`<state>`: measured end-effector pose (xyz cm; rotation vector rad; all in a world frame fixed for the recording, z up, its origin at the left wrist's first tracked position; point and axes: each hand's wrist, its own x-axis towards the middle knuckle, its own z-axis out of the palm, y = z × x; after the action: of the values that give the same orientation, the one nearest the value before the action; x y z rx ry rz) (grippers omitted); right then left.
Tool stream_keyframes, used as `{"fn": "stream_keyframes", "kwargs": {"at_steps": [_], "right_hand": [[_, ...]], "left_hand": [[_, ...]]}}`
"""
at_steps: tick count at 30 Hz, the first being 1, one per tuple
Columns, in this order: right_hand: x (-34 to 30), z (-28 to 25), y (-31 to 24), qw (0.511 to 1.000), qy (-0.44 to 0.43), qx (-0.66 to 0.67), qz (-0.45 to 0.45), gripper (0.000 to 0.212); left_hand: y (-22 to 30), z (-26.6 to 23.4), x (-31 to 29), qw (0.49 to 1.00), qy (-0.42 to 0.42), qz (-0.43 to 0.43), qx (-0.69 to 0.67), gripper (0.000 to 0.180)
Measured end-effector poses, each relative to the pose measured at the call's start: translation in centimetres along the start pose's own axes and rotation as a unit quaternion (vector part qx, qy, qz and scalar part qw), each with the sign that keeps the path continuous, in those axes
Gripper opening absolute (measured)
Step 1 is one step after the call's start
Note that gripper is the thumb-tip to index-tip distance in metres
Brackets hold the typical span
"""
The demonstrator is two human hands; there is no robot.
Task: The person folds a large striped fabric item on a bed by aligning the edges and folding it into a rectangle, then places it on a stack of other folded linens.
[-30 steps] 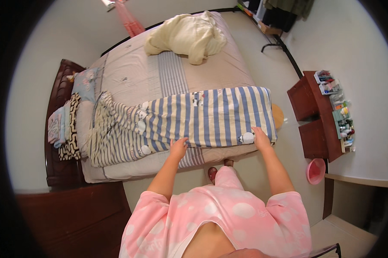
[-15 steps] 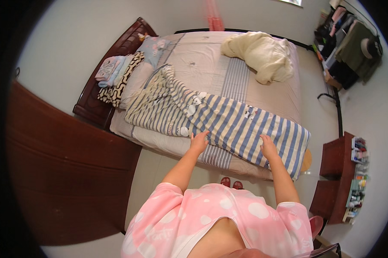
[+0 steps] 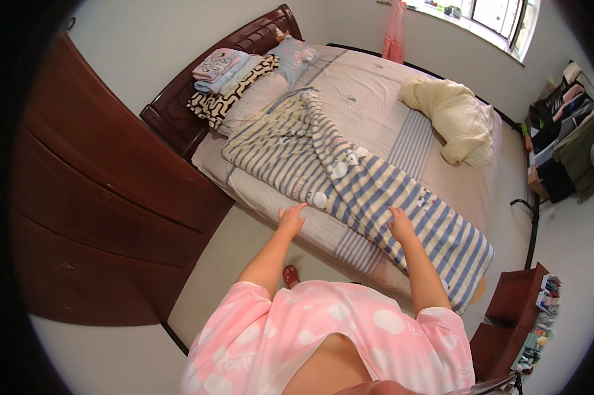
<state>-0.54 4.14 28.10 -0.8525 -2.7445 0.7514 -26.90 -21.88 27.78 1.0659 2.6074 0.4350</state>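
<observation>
A blue-and-cream striped quilt cover (image 3: 402,191) with small cartoon figures lies folded over lengthwise along the near side of the bed, its left part crumpled. My left hand (image 3: 292,219), fingers stretched and apart, is at the mattress edge just short of the quilt cover's near edge. Over the striped cloth is my right hand (image 3: 400,226), its fingers parted and holding nothing. Whether its fingertips touch the cloth I cannot tell. Beneath lies a pale pink bed sheet (image 3: 356,85) with grey striped bands.
A bundled cream quilt (image 3: 451,122) rests at the far right of the bed. Pillows (image 3: 293,62) and folded cloths (image 3: 221,72) sit by the dark wooden headboard (image 3: 172,105). A brown wardrobe (image 3: 106,191) stands left; a cabinet (image 3: 514,296) and clothes rack (image 3: 567,145) stand right.
My view has swung, so the bed sits further right and tilted, and a window shows. My left hand has come away from the quilt cover; my right hand remains over it.
</observation>
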Motion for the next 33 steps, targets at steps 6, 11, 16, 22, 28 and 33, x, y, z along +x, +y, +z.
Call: {"fn": "stream_keyframes", "kwargs": {"at_steps": [6, 11, 16, 22, 28, 33], "right_hand": [[5.2, 7.8, -9.5, 1.000, -0.015, 0.016, 0.012, 0.049], [8.0, 14.2, -15.8, 0.999, 0.007, 0.049, 0.001, 0.052], [11.1, 15.8, -18.7, 0.998, -0.034, 0.041, 0.037, 0.052], [16.9, 17.7, -18.4, 0.995, -0.060, 0.025, 0.074, 0.051], [26.5, 23.4, -16.7, 0.994, -0.051, 0.055, 0.083, 0.051], [36.0, 28.1, -14.6, 0.985, -0.102, 0.034, 0.136, 0.057]], "left_hand": [[-11.0, -6.2, 1.4, 1.000, 0.001, -0.006, 0.011, 0.049], [-19.1, -9.7, 3.6, 0.999, -0.020, -0.007, 0.040, 0.050], [-22.4, -10.8, 7.4, 0.999, -0.048, 0.002, 0.024, 0.049], [-23.9, -9.8, 12.1, 0.997, -0.061, 0.040, -0.020, 0.049], [-26.1, -10.4, 18.9, 0.993, -0.109, 0.038, 0.007, 0.048], [-29.3, -8.2, 24.6, 0.989, -0.150, 0.012, 0.003, 0.047]]}}
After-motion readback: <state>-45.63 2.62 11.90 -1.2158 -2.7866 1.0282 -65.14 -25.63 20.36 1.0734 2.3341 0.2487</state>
